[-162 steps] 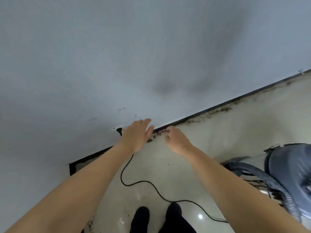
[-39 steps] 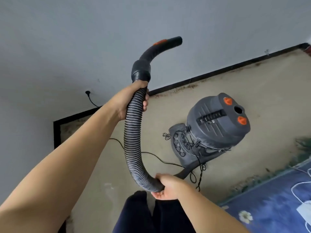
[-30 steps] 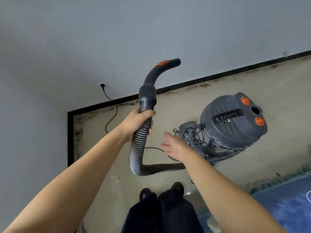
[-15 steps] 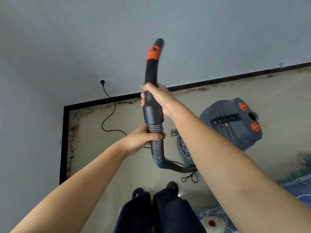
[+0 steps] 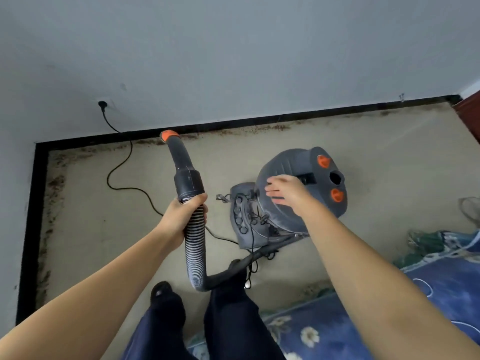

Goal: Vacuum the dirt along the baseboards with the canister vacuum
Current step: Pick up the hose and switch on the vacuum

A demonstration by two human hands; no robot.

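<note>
Between the two hands and slightly beyond them, the rigid grey wand end of the hose is seen, tipped with an orange collar that points toward the black baseboard. The ribbed hose is gripped by the left hand, fingers wrapped fully around it just below the dark cuff. From that grip the hose is routed down toward the person's legs, then bent to the right and back to the canister vacuum. The right hand is held flat with fingers spread and extended over the canister's grey lid; whether it touches the lid cannot be told. Two orange knobs and a round port are noted on the canister, to the right of the right hand. Dirt is recorded as dark specks along the baseboard ahead of both hands, and again along the side baseboard, left of the left hand. A black power cord is traced from a wall socket, beyond the left hand, across the floor to the canister. A blue patterned rug lies beneath the right forearm.
</note>
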